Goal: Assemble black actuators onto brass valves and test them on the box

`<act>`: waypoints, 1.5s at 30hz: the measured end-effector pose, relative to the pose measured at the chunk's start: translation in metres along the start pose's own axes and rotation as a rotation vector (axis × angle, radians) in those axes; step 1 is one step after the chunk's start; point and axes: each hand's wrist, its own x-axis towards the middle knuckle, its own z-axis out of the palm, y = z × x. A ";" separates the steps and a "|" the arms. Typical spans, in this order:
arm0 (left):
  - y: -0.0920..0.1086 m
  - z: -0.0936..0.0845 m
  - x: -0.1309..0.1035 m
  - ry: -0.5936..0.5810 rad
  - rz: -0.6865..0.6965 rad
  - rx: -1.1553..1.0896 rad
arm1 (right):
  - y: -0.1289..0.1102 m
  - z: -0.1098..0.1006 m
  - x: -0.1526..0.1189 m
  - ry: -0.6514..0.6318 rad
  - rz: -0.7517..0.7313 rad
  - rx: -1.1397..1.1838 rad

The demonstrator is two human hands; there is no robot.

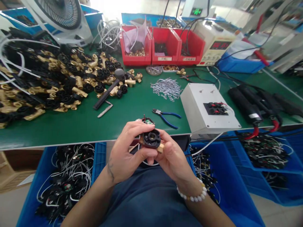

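Both hands hold one brass valve body with a round black plastic housing (pixel 151 138) in front of my lap, at the table's near edge. The fingers and thumb of my left hand (pixel 130 148) grip the housing from the left. On the other side, my right hand (pixel 171 154) is closed around the brass end. Just behind the fingers, a small green circuit board (pixel 148 120) shows in part. Blue-handled cutting pliers (pixel 167 117) lie on the green table beyond my hands. Farther back is a heap of small metal clips (pixel 167 88).
At the left is a big pile of brass and black valve parts (pixel 78 82), with a hammer (pixel 109 91) beside it. Red bins (pixel 164 45) stand at the back. To the right is a grey switch box (pixel 199 110). Blue crates (pixel 100 160) flank my lap.
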 end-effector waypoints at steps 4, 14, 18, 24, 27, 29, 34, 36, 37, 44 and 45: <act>0.004 0.003 0.000 -0.066 -0.060 -0.158 | 0.001 -0.003 0.003 -0.088 0.185 0.164; 0.009 -0.004 0.003 -0.024 -0.119 -0.076 | -0.008 -0.008 -0.003 0.007 -0.049 0.004; -0.002 -0.004 0.012 0.031 -0.151 0.557 | -0.010 -0.016 -0.005 0.132 -0.170 -0.167; -0.034 0.025 0.009 -0.203 -0.177 0.971 | -0.011 -0.021 -0.010 0.100 -0.243 -0.289; -0.042 0.032 0.010 -0.176 -0.202 0.921 | -0.012 -0.020 -0.012 0.091 -0.258 -0.313; -0.044 0.028 0.013 -0.115 -0.222 0.813 | -0.013 -0.019 -0.013 0.087 -0.249 -0.284; -0.037 0.011 0.020 0.084 -0.437 -0.023 | -0.014 -0.015 -0.013 0.055 -0.119 -0.132; -0.032 0.007 0.023 0.124 -0.524 -0.314 | -0.013 -0.013 -0.012 0.058 -0.044 -0.111; -0.029 0.006 0.024 0.135 -0.548 -0.404 | -0.012 -0.012 -0.012 0.062 -0.012 -0.099; -0.012 0.013 0.024 0.199 -0.560 -0.369 | -0.007 -0.007 -0.012 0.086 0.048 -0.071; -0.011 0.014 0.022 0.189 -0.482 -0.263 | -0.006 -0.006 -0.012 0.102 0.031 -0.093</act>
